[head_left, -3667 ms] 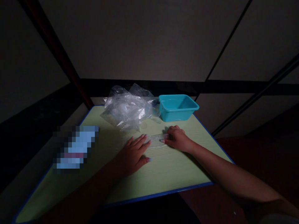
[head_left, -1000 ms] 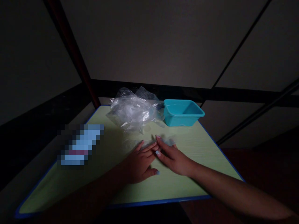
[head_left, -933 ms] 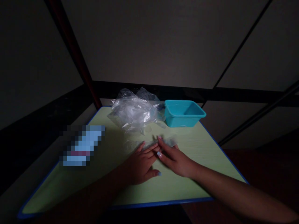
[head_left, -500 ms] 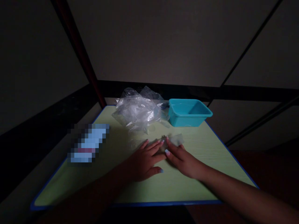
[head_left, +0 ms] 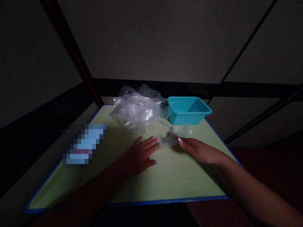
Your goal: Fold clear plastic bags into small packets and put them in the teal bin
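A small clear plastic piece, folded or flattened, lies across the middle of the pale green table. My right hand pinches it between thumb and forefinger near its right part, and its far end sticks out beyond the fingers. On the left, my left hand rests palm down with its fingers spread, the fingertips at the plastic's left end. Behind my left hand sits a crumpled heap of clear plastic bags.
A turquoise plastic basin stands at the back right, beside the heap. A pixelated flat object lies near the left edge. A dark wall rises behind the table, which has a blue rim.
My right hand has moved right, away from my left hand, drawing the clear plastic piece with it. The view has shifted slightly.
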{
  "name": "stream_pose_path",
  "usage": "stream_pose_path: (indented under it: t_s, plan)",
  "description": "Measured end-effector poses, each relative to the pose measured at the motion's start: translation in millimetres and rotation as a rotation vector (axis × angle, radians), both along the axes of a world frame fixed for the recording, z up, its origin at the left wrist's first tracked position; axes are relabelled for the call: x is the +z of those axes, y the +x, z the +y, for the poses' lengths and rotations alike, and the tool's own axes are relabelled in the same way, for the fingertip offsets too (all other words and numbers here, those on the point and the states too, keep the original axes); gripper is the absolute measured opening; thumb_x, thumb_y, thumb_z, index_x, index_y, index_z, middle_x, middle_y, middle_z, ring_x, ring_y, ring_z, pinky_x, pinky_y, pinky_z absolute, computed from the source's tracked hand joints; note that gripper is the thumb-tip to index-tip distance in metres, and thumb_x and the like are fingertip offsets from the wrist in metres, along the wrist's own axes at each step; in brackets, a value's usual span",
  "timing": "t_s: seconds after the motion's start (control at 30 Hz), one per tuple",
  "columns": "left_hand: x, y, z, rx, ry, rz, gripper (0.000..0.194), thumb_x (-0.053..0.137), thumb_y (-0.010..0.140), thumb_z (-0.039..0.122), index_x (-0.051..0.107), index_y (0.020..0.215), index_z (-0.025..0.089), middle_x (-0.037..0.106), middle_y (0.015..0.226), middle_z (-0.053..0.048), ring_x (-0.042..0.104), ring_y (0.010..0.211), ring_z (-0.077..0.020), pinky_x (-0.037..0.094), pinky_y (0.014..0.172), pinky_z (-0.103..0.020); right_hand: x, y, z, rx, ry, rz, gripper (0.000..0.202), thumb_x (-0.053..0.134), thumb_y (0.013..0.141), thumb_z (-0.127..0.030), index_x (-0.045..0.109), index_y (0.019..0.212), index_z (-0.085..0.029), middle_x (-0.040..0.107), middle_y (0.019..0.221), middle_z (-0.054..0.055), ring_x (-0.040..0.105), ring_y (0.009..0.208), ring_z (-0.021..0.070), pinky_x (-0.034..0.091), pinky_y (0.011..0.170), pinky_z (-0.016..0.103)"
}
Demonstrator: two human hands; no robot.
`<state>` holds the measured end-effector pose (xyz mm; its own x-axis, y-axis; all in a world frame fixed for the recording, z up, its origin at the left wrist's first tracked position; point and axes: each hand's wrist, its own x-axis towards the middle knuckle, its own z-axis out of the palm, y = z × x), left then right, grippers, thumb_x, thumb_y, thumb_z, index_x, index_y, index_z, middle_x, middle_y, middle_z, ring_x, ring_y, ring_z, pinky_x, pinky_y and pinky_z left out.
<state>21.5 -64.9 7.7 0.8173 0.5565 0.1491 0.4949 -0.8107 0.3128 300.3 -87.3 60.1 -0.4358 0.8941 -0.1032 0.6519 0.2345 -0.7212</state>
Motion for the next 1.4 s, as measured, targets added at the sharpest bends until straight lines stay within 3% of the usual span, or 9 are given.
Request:
stream_pose_path:
  t_s: [0.2, 0.43, 0.63, 0.8, 0.93, 1.03, 1.2, 1.3, 1.4]
  plan:
    - [6.5, 4, -2, -0.075, 0.01, 0.026, 0.053, 0.032, 0.098, 0.052, 0.051, 0.135, 0.02, 0.046, 0.146, -0.012, 0.04, 0.136, -0.0288, 0.028, 0.109, -0.052, 13.0, 10, 1, 0.117, 0.043, -0.131, 0.07, 0.037, 0.093, -0.064, 0.044, 0.142, -0.015, 0.042, 0.145, 0.012, 0.043, 0.133, 0.0318, 0.034, 0.111, 0.051]
    - [5.9, 12, -6, -0.109, 0.038, 0.036, 0.057, 0.035, 0.096, 0.056, 0.047, 0.138, 0.02, 0.044, 0.148, -0.013, 0.039, 0.137, -0.0281, 0.023, 0.112, -0.052, 12.0, 27, 8, 0.12, 0.065, -0.277, 0.072, 0.037, 0.094, -0.062, 0.036, 0.147, -0.015, 0.037, 0.147, 0.014, 0.041, 0.134, 0.0326, 0.035, 0.111, 0.051]
    - [4.8, 14, -9, -0.106, 0.031, 0.036, 0.062, 0.033, 0.096, 0.058, 0.041, 0.143, 0.019, 0.041, 0.149, -0.013, 0.036, 0.138, -0.0274, 0.014, 0.114, -0.054, 11.5, 22, 6, 0.105, 0.106, -0.193, 0.075, 0.037, 0.093, -0.062, 0.026, 0.151, -0.014, 0.03, 0.151, 0.014, 0.037, 0.136, 0.0312, 0.031, 0.112, 0.051]
    - [2.9, 12, -6, -0.104, -0.064, -0.094, 0.062, 0.029, 0.095, 0.061, 0.042, 0.142, 0.023, 0.041, 0.149, -0.011, 0.033, 0.14, -0.0277, 0.012, 0.115, -0.053, 12.1, -2, -6, 0.013, 0.298, -0.004, 0.067, 0.037, 0.096, -0.054, 0.025, 0.151, -0.018, 0.022, 0.155, 0.01, 0.027, 0.141, 0.0296, 0.024, 0.114, 0.054]
    - [11.4, 10, -2, 0.096, -0.267, -0.54, 0.066, 0.025, 0.094, 0.065, 0.061, 0.122, 0.018, 0.061, 0.129, -0.012, 0.051, 0.125, -0.0266, 0.031, 0.111, -0.044, 1.8, -26, -14, 0.012, 0.456, -0.091, 0.066, 0.039, 0.096, -0.049, 0.024, 0.152, -0.016, 0.022, 0.155, 0.015, 0.022, 0.143, 0.0292, 0.02, 0.113, 0.059]
    - [21.6, 8, 2, 0.356, -0.61, -0.782, 0.066, 0.032, 0.09, 0.069, 0.069, 0.097, 0.015, 0.072, 0.103, -0.011, 0.065, 0.102, -0.025, 0.045, 0.099, -0.04, -6.5, -42, -16, 0.058, 0.518, -0.273, 0.065, 0.042, 0.095, -0.045, 0.026, 0.15, -0.012, 0.024, 0.155, 0.018, 0.02, 0.144, 0.0293, 0.014, 0.113, 0.062]
    - [32.0, 5, 5, 0.576, -1.146, -0.88, 0.06, 0.048, 0.087, 0.066, 0.065, 0.099, 0.009, 0.075, 0.083, -0.012, 0.072, 0.077, -0.0227, 0.056, 0.075, -0.033, -15.9, -62, -16, 0.163, 0.574, -0.462, 0.068, 0.046, 0.094, -0.043, 0.028, 0.149, -0.007, 0.02, 0.155, 0.018, 0.015, 0.145, 0.0284, 0.012, 0.114, 0.059]
    - [33.7, 5, 3, 0.655, -1.289, -0.915, 0.049, 0.051, 0.091, 0.056, 0.061, 0.107, 0.01, 0.074, 0.079, -0.01, 0.072, 0.068, -0.0203, 0.056, 0.066, -0.029, -20.7, -67, -14, 0.234, 0.613, -0.506, 0.068, 0.047, 0.094, -0.043, 0.029, 0.148, -0.006, 0.018, 0.155, 0.018, 0.016, 0.145, 0.0287, 0.01, 0.115, 0.058]
    - [35.0, 6, 1, 0.657, -1.302, -0.918, 0.042, 0.061, 0.087, 0.049, 0.058, 0.108, 0.013, 0.072, 0.071, -0.007, 0.071, 0.06, -0.0181, 0.056, 0.06, -0.027, -23.9, -70, -13, 0.29, 0.634, -0.526, 0.064, 0.045, 0.095, -0.046, 0.036, 0.145, -0.006, 0.019, 0.155, 0.018, 0.021, 0.144, 0.0297, 0.005, 0.115, 0.059]
